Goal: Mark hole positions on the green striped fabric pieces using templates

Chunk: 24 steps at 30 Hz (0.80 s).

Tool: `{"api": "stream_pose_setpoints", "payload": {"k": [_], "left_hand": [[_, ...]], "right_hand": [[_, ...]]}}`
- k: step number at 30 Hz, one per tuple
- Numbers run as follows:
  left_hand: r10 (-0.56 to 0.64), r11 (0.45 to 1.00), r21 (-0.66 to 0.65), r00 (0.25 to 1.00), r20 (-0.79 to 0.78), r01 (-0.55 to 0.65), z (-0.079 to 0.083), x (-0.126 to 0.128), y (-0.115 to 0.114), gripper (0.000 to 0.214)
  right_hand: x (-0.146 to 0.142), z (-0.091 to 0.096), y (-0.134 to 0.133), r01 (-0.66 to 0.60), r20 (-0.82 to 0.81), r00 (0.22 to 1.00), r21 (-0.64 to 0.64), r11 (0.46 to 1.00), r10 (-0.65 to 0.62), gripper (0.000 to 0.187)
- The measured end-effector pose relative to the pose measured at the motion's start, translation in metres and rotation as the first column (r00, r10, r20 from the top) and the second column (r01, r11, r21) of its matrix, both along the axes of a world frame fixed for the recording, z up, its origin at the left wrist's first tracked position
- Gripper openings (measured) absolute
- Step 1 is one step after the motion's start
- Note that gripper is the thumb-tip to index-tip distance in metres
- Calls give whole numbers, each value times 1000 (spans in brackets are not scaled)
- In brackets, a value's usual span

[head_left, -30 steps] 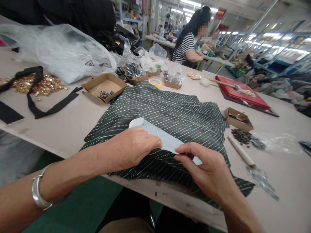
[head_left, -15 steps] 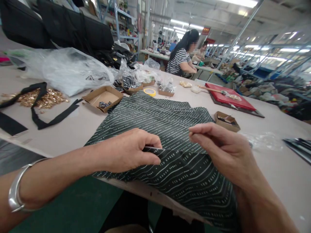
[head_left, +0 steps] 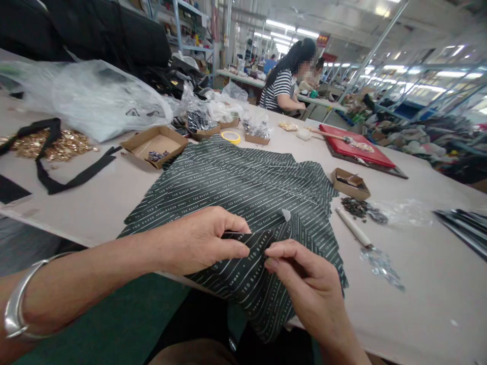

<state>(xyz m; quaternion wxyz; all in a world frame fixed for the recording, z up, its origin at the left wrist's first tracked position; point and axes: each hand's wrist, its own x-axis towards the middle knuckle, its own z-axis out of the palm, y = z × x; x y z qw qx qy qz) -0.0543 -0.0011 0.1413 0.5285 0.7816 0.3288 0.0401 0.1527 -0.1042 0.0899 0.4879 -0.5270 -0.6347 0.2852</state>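
Observation:
Dark green fabric [head_left: 213,177] with white stripes and lettering lies in layers over the table's front edge, and a flap of it hangs down. My left hand [head_left: 205,238] pinches a folded edge of this fabric between thumb and fingers. Just to its right, my right hand [head_left: 308,284] is closed in a pinch against the raised flap. What sits between those right fingertips is too small to make out. A pale grey corner [head_left: 286,215] sticks up behind the fold.
A cardboard tray [head_left: 137,144] and gold metal pieces [head_left: 64,146] lie left. Right are a small box [head_left: 350,183], dark small parts [head_left: 354,207], a white rod [head_left: 353,227] and clear plastic pieces [head_left: 384,268]. Yellow tape [head_left: 231,137] lies behind. A person [head_left: 283,83] works beyond.
My right hand has come down and left, from above the fabric to the flap beside my left hand. The flap now hangs more narrowly, and the rod and dark parts have come into view.

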Motion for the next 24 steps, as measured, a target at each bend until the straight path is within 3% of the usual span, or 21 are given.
{"api": "stream_pose_setpoints", "payload": {"k": [5,14,24], "left_hand": [[-15,1000,3,999,-39,15,3,4,-3,16],[-43,991,118,993,-112,56,5,6,-8,15],[-71,968,231,989,-134,101,6,9,-13,11]], "right_hand": [[-1,3,-2,-2,17,1000,-27,1000,2,12],[-2,7,-2,-39,135,990,44,998,32,10],[0,7,-1,-97,161,983,38,995,90,11]]}}
